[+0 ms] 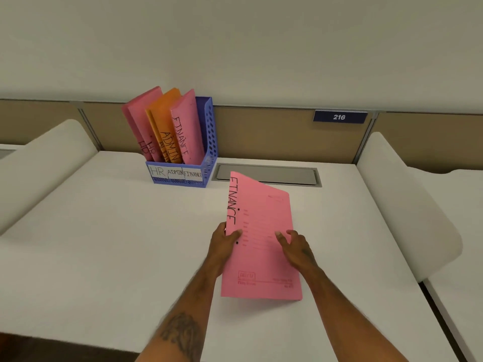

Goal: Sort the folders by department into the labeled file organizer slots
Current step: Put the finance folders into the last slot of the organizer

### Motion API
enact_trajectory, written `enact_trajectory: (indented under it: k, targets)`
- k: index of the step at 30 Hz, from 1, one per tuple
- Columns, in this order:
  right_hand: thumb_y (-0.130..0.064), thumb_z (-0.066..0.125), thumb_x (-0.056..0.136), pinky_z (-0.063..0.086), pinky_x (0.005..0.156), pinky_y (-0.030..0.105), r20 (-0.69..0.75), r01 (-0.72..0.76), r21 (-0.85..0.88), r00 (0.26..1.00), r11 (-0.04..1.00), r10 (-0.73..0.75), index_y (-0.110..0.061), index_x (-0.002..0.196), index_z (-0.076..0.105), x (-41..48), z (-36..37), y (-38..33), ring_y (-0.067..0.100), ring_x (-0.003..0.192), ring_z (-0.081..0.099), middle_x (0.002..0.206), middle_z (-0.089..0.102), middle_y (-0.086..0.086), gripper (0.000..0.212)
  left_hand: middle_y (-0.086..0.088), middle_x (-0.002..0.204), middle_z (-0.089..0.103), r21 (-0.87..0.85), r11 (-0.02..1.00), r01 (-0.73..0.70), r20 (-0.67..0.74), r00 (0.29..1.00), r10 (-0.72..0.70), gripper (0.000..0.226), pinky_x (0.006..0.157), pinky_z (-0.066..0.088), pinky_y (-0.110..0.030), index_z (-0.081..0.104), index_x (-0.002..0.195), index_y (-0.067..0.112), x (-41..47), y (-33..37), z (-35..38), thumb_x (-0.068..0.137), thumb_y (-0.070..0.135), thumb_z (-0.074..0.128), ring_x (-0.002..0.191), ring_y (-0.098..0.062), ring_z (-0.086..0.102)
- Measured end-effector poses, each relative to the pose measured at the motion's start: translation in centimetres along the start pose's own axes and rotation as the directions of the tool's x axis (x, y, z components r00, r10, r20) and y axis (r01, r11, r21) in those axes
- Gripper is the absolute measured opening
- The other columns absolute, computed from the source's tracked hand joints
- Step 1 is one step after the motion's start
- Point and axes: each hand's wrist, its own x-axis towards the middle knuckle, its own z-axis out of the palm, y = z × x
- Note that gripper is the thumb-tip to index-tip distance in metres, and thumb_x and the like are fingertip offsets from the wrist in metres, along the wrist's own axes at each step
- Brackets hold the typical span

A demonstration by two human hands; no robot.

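A pink folder marked FINANCE is lifted off the white desk, tilted with its far end raised. My left hand grips its left spine edge, thumb on top. My right hand rests on the cover's right side, fingers spread over it. At the back of the desk stands a blue file organizer with slots labelled HR, ADMIN and FINANCE. It holds pink HR folders on the left, orange ADMIN folders in the middle and one pink FINANCE folder on the right.
A grey cable hatch is set into the white desk right of the organizer. A brown partition with a blue plate reading 216 runs along the back. White curved dividers flank both sides.
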Motion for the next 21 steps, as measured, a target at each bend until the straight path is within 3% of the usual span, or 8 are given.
enact_trajectory:
  k: [4, 11, 14, 16, 17, 21]
  targets:
    - [-0.073, 0.037, 0.087, 0.046, 0.101, 0.048, -0.012, 0.144, -0.036, 0.989, 0.989, -0.144, -0.018, 0.143, 0.041, -0.8, 2.1, -7.2, 0.030, 0.126, 0.051, 0.145, 0.045, 0.011, 0.078, -0.003, 0.116, 0.068, 0.044, 0.997, -0.065, -0.045, 0.997, 0.067, 0.028, 0.086, 0.060, -0.049, 0.052, 0.122, 0.020, -0.2, 1.6, -5.2, 0.096, 0.021, 0.062, 0.098, -0.025, 0.070]
    - [-0.077, 0.031, 0.086, 0.049, 0.089, 0.045, -0.074, 0.323, -0.096, 0.941, 0.942, -0.330, -0.028, 0.142, 0.034, -3.0, 4.9, -22.2, 0.031, 0.109, 0.061, 0.129, 0.061, 0.010, 0.074, -0.002, 0.119, 0.067, 0.177, 0.952, -0.248, -0.008, 0.967, 0.253, 0.038, 0.084, 0.060, -0.050, 0.043, 0.131, 0.022, -1.2, 4.4, -13.8, 0.098, 0.035, 0.058, 0.095, -0.025, 0.071]
    - [-0.080, 0.031, 0.083, 0.054, 0.072, 0.042, -0.167, 0.366, -0.086, 0.912, 0.927, -0.375, -0.030, 0.143, 0.026, -4.0, 5.7, -27.8, 0.029, 0.090, 0.065, 0.112, 0.067, 0.008, 0.078, -0.002, 0.117, 0.069, 0.275, 0.901, -0.335, 0.019, 0.939, 0.343, 0.041, 0.079, 0.062, -0.046, 0.042, 0.133, 0.021, -1.8, 5.5, -16.3, 0.099, 0.041, 0.054, 0.089, -0.022, 0.072]
    - [-0.080, 0.036, 0.082, 0.047, 0.052, 0.029, -0.251, 0.393, -0.081, 0.881, 0.916, -0.400, -0.031, 0.143, 0.022, -4.7, 6.2, -30.9, 0.018, 0.068, 0.060, 0.098, 0.065, 0.002, 0.079, -0.002, 0.115, 0.069, 0.406, 0.834, -0.374, 0.014, 0.915, 0.404, 0.040, 0.079, 0.061, -0.045, 0.041, 0.136, 0.020, -2.0, 5.8, -17.7, 0.101, 0.040, 0.049, 0.088, -0.022, 0.071]
    - [-0.077, 0.041, 0.082, 0.044, 0.048, 0.026, -0.289, 0.403, -0.083, 0.865, 0.911, -0.409, -0.030, 0.143, 0.021, -4.9, 6.3, -32.3, 0.014, 0.064, 0.057, 0.095, 0.061, -0.001, 0.079, -0.002, 0.116, 0.069, 0.469, 0.798, -0.378, 0.000, 0.904, 0.429, 0.039, 0.080, 0.060, -0.044, 0.041, 0.136, 0.019, -1.9, 5.8, -18.3, 0.102, 0.038, 0.047, 0.088, -0.023, 0.070]
    - [-0.060, 0.058, 0.084, 0.057, 0.065, 0.041, -0.360, 0.401, -0.151, 0.829, 0.904, -0.428, -0.026, 0.146, 0.018, -5.0, 6.4, -35.7, 0.021, 0.079, 0.064, 0.102, 0.058, 0.001, 0.081, -0.003, 0.115, 0.070, 0.621, 0.687, -0.376, -0.036, 0.862, 0.505, 0.039, 0.078, 0.057, -0.035, 0.040, 0.139, 0.018, -1.3, 5.6, -20.0, 0.104, 0.036, 0.041, 0.078, -0.016, 0.064]
